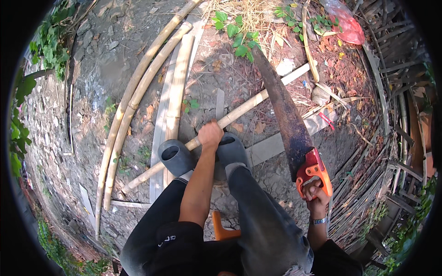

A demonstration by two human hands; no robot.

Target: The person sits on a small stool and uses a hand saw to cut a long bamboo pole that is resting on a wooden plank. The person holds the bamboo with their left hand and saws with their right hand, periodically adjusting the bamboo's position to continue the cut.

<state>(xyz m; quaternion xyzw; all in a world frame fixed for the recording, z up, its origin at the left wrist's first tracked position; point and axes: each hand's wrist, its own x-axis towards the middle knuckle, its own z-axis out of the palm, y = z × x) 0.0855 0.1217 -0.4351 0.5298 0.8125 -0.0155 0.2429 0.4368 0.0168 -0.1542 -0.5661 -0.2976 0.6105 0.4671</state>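
Left hand [210,134] closed round bamboo pole [241,110], which extends ahead-right and back-left of it. Right hand [317,193] grips saw [294,131]; blade crosses pole ahead-right of left hand, contact unclear.

Left hand [210,135] gripping a bamboo pole [244,108], right hand [317,194] holding a rusty handsaw [286,112], more poles [177,87] on cracked ground [271,184]
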